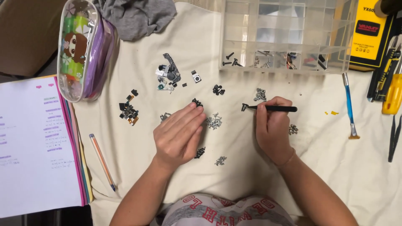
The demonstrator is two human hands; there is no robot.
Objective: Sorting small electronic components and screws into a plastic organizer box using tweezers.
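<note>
My right hand (273, 127) grips black tweezers (274, 109) that lie level, pointing left, with a small dark part (244, 107) at their tip. My left hand (179, 134) rests flat on the cream cloth (318, 167), fingers together and empty, its fingertips beside a small black part (197, 102). Between the hands lies a pile of silver screws (214, 121). More small piles sit close by: dark bits (200, 152) under my left hand's edge, screws (220, 160) below, screws (293, 129) right of my right hand.
A clear compartment box (289, 35) holding screws stands at the back. Tools lie at right: a blue-handled tool (349, 104), a yellow tool case (370, 33), black tweezers (394, 138). At left are a pencil case (83, 48), papers (33, 142), a pencil (101, 161) and dark parts (129, 111).
</note>
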